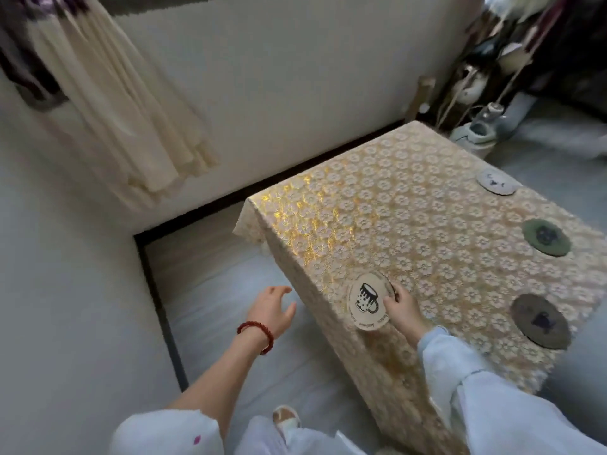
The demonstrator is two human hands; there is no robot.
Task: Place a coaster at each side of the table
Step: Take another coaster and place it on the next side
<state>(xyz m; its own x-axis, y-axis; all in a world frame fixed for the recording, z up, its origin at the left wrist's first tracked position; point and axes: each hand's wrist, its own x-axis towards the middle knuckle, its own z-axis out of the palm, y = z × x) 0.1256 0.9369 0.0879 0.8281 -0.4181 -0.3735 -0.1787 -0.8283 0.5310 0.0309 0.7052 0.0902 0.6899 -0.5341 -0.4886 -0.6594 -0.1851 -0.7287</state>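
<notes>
The right hand reaches over the near-left edge of the table, its fingers curled and pinched onto the right rim of a cream coaster. The coaster lies flat, or very nearly so, on the cloth just inside that edge. It is round and pale, printed with a black mug with a dripping rim and white dots, and a line of small lettering curves along its lower border, too small to read. A loose pale blue sleeve covers the right forearm.

The left hand hovers off the table to the left, above the pale floor, holding nothing. Its fingers are spread apart and lightly bent, palm turned toward the table edge. A red beaded bracelet circles the wrist.

Three more coasters lie along the table's right side, well apart from one another: a dark brown coaster nearest, a green coaster in the middle, and a whitish coaster farthest, each with a dark motif that is too blurred to make out. A gold tablecloth patterned with white flowers covers the table and drapes down its sides.
</notes>
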